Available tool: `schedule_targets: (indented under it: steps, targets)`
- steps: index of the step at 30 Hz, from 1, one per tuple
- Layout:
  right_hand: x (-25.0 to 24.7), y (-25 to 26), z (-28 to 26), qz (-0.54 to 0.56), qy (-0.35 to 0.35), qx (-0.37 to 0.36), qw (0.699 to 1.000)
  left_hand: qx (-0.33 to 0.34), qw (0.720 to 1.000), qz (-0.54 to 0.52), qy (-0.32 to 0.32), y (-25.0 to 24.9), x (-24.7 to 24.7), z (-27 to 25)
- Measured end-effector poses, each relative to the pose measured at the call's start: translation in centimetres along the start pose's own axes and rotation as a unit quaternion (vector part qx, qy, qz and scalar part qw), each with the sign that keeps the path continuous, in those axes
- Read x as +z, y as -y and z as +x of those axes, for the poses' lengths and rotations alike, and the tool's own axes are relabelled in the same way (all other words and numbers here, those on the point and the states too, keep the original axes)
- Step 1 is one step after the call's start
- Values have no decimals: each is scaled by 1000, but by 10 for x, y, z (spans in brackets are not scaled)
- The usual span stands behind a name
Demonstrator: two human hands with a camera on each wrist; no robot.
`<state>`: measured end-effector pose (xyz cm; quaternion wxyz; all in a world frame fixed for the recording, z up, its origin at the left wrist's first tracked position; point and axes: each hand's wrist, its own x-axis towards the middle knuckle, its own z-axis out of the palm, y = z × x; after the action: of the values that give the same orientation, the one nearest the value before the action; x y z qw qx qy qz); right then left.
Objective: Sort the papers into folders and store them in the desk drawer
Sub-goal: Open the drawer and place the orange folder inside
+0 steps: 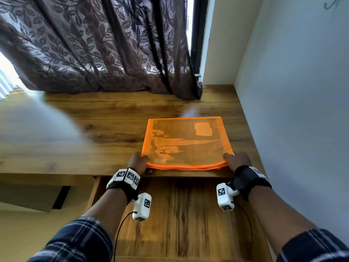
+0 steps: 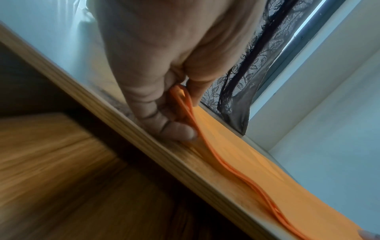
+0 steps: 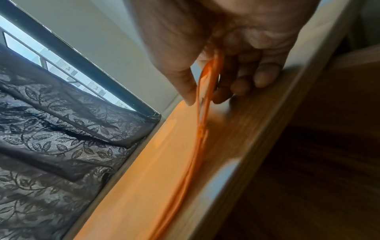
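Both arms outstretched, left grip [image 1: 138, 161] and right grip [image 1: 236, 160] pinched, thumbs seemingly on top

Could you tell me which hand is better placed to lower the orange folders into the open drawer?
Neither clearly: the left hand and right hand each pinch a near corner of the orange folders, directly above the open drawer.

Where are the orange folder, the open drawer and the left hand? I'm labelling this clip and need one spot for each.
orange folder [image 1: 188, 142]: head view, middle of its top cover.
open drawer [image 1: 185, 214]: head view, bare wooden bottom between the forearms.
left hand [image 1: 137, 163]: head view, back of the hand gripping the folder's near left corner.
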<state>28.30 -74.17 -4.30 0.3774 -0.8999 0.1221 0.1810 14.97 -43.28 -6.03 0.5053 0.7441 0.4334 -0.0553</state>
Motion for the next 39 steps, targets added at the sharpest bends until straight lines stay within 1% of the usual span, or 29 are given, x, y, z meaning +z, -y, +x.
schedule_targets:
  steps: [4,7,9,11,14,16,21,24,27,30,32,35,37,39]
  targets:
    - [1,-11,-25,72,-33,3,997,25,997,-61,33,11,-4,-26]
    - [2,-30,-51,136,-29,36,990,38,992,-101,71,25,-13,-48]
    - [3,-44,-70,148,-34,35,988,36,988,-121,90,38,-20,-61]
    - [2,-51,-103,167,-43,29,985,49,985,-130,104,57,-29,-79]
    - [3,-70,-148,224,-42,20,974,65,980,-139,128,85,-43,-111]
    - [6,-87,-175,242,-42,18,969,57,976,-146,149,101,-54,-136]
    - [12,-135,-239,258,-62,25,964,-4,949,-190,253,146,-75,-196]
    - [18,-166,-259,262,-66,47,962,-29,941,-196,274,172,-81,-216]
    - [26,-186,-268,269,-47,68,959,-48,939,-194,281,190,-84,-221]
    - [29,-185,-267,262,-33,74,962,-57,937,-180,294,195,-84,-217]
    - [29,-180,-258,260,-26,79,962,-44,941,-172,288,192,-82,-210]
    - [32,-169,-242,228,-35,46,972,-10,965,-137,225,189,-74,-193]
    - [33,-161,-230,201,-20,23,979,14,983,-53,175,187,-69,-180]
    - [33,-152,-220,175,15,11,984,32,989,44,137,185,-64,-170]
